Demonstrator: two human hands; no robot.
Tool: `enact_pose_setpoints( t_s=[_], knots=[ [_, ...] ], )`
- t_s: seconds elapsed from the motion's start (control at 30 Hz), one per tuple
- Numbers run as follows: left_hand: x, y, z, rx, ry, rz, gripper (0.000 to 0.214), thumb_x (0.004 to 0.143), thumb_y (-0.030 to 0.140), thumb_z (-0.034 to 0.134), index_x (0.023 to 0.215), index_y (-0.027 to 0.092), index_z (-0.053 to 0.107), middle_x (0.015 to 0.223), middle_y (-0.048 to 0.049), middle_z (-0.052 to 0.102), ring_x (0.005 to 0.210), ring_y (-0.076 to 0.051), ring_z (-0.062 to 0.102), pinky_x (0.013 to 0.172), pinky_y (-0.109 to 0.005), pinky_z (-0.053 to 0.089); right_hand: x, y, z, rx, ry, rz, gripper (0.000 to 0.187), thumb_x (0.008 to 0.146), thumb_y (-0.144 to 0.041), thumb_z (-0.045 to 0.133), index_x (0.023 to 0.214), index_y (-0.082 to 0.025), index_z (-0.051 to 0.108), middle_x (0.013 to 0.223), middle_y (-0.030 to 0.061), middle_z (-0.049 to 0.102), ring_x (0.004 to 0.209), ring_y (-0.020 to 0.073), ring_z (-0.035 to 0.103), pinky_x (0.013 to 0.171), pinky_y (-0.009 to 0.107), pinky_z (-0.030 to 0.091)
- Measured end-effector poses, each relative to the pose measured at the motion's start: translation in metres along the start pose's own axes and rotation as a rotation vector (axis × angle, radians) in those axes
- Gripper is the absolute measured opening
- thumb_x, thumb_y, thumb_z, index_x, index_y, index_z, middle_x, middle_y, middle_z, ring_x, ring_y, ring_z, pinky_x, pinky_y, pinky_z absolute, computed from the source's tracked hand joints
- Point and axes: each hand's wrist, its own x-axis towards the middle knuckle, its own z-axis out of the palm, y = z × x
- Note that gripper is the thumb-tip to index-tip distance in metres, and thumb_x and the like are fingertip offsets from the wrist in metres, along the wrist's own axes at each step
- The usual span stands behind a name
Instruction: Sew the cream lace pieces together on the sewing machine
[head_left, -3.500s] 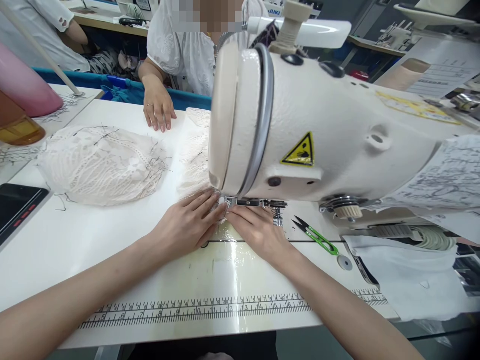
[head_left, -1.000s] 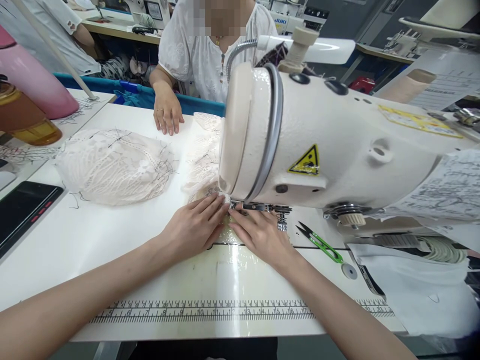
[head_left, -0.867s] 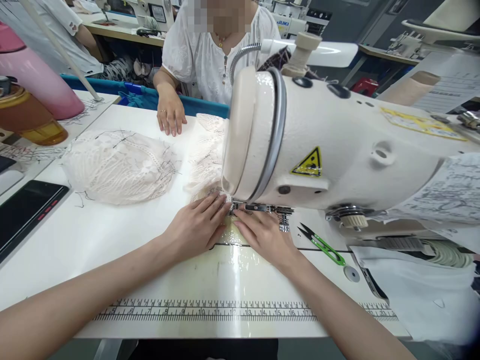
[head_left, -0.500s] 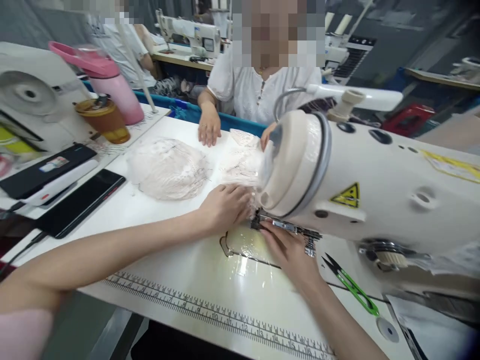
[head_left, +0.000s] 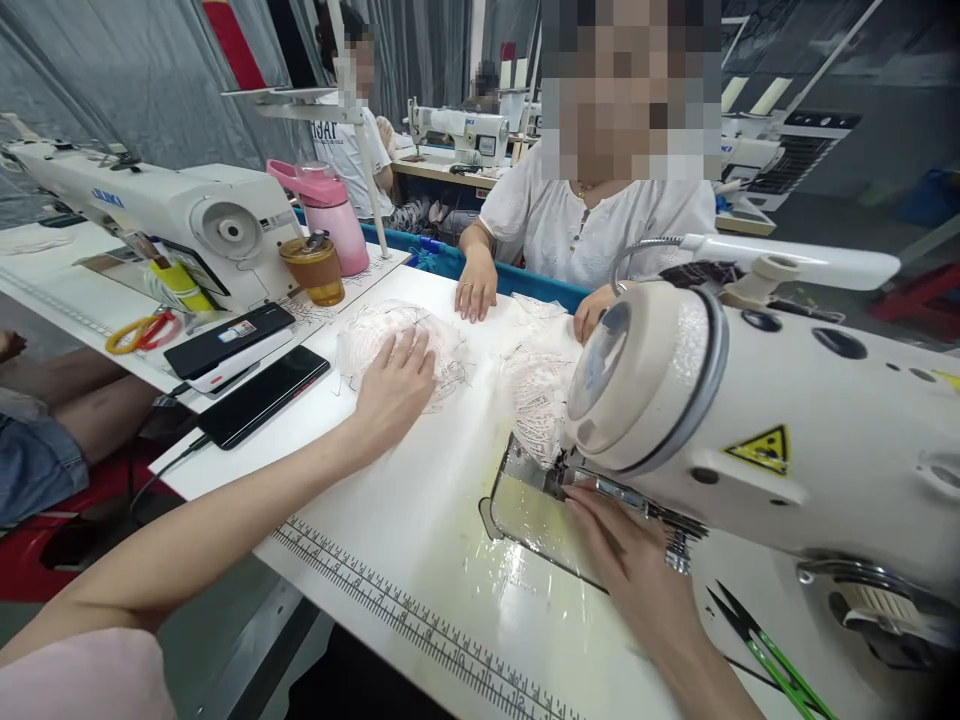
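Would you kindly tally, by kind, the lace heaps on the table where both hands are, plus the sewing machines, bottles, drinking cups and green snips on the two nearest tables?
Lace heaps: 2
Sewing machines: 2
Bottle: 1
Cup: 1
Snips: 1
Total: 7

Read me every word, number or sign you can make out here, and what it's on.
"JUKI": left sewing machine.
Yellow warning triangle, wordless: nearest sewing machine.
"10", "11": ruler strip; other numbers mostly blurred.
Shirt lettering: partly covered, unclear.
Distant machine brand: too small.
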Motion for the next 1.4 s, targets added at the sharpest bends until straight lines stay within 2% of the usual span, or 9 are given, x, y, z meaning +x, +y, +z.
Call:
enact_pose_setpoints(
  t_s=[0.1,0.23,0.33,0.4,0.5,0.63,0.8,1.0,1.4],
  knots=[
    [-0.009,-0.013,-0.011,-0.125,0.007,0.033,0.03,0.096,0.018,0.044,0.115,0.013,0.067,0.126,-0.0143,0.064,0.13,-0.029,0.05,0.111,-0.054,0.039,-0.003,0.001,0.002,0.014,0.007,0.004,0.03,0.095,-0.036,0.048,0.119,-0.033,0.066,0.111,0.0036,0.072,0.094,0.0236,0.071,0.082,0.039,0.059],
    [-0.011,0.014,-0.041,-0.624,-0.167,-0.06,0.032,0.1,0.032,0.042,0.122,0.02,0.063,0.125,-0.0058,0.066,0.119,-0.021,0.06,0.099,-0.045,0.053,-0.002,-0.002,0.0,0.03,-0.009,0.023,0.029,0.095,-0.033,0.048,0.118,-0.031,0.066,0.11,0.0042,0.072,0.094,0.023,0.07,0.084,0.04,0.057],
    [-0.017,0.049,-0.062,-1.017,-0.563,0.174,0.032,0.102,0.03,0.038,0.124,0.026,0.062,0.125,-0.0026,0.066,0.113,-0.017,0.064,0.097,-0.036,0.054,0.004,-0.009,-0.003,-0.001,-0.021,0.091,0.026,0.095,-0.033,0.049,0.112,-0.027,0.069,0.103,0.0045,0.074,0.09,0.0204,0.07,0.085,0.036,0.054],
    [-0.024,0.071,-0.066,-1.096,-0.692,0.42,0.029,0.1,0.027,0.041,0.113,0.025,0.067,0.12,-0.0019,0.069,0.111,-0.016,0.064,0.101,-0.033,0.051,0.007,-0.013,-0.004,-0.031,-0.027,0.148,0.026,0.096,-0.032,0.048,0.108,-0.024,0.069,0.1,0.0043,0.075,0.09,0.0198,0.069,0.085,0.035,0.052],
    [-0.037,0.096,-0.06,-0.915,-0.508,0.55,0.026,0.097,0.029,0.047,0.108,0.018,0.068,0.12,-0.0074,0.068,0.113,-0.021,0.062,0.098,-0.036,0.052,0.008,-0.017,-0.007,-0.071,0.007,0.157,0.025,0.096,-0.027,0.047,0.108,-0.022,0.068,0.103,0.0045,0.074,0.09,0.0185,0.068,0.085,0.034,0.05],
    [-0.046,0.11,-0.048,-0.542,-0.259,0.561,0.037,0.096,0.029,0.049,0.127,0.011,0.057,0.129,-0.0131,0.062,0.12,-0.031,0.056,0.093,-0.046,0.053,0.005,-0.019,-0.012,-0.037,0.005,-0.106,0.035,0.092,-0.009,0.04,0.107,-0.023,0.068,0.11,0.0004,0.072,0.094,0.0133,0.066,0.079,0.029,0.048],
    [-0.038,0.112,-0.041,-0.456,-0.212,0.608,0.027,0.096,0.021,0.046,0.111,0.011,0.065,0.121,-0.011,0.067,0.113,-0.025,0.062,0.097,-0.04,0.051,0.003,-0.02,-0.012,-0.085,-0.084,-0.195,0.036,0.089,-0.004,0.043,0.104,-0.022,0.069,0.108,-0.0024,0.073,0.103,0.0154,0.063,0.079,0.03,0.046],
    [-0.035,0.118,-0.026,-0.257,-0.224,0.629,0.044,0.094,0.015,0.041,0.136,0.003,0.049,0.139,-0.0166,0.053,0.127,-0.03,0.052,0.104,-0.047,0.044,0.004,-0.017,-0.01,-0.093,-0.108,-0.126,0.033,0.091,-0.006,0.046,0.102,-0.025,0.071,0.118,-0.0038,0.069,0.103,0.0157,0.063,0.088,0.033,0.047],
    [-0.017,0.101,0.004,-0.341,-0.251,0.681,0.041,0.098,0.016,0.033,0.135,0.006,0.049,0.14,-0.0136,0.052,0.131,-0.028,0.049,0.117,-0.057,0.023,0.006,-0.019,-0.01,-0.155,-0.123,-0.022,0.034,0.09,-0.012,0.051,0.109,-0.032,0.07,0.114,-0.0004,0.07,0.104,0.0179,0.064,0.09,0.035,0.049]
  ],
)
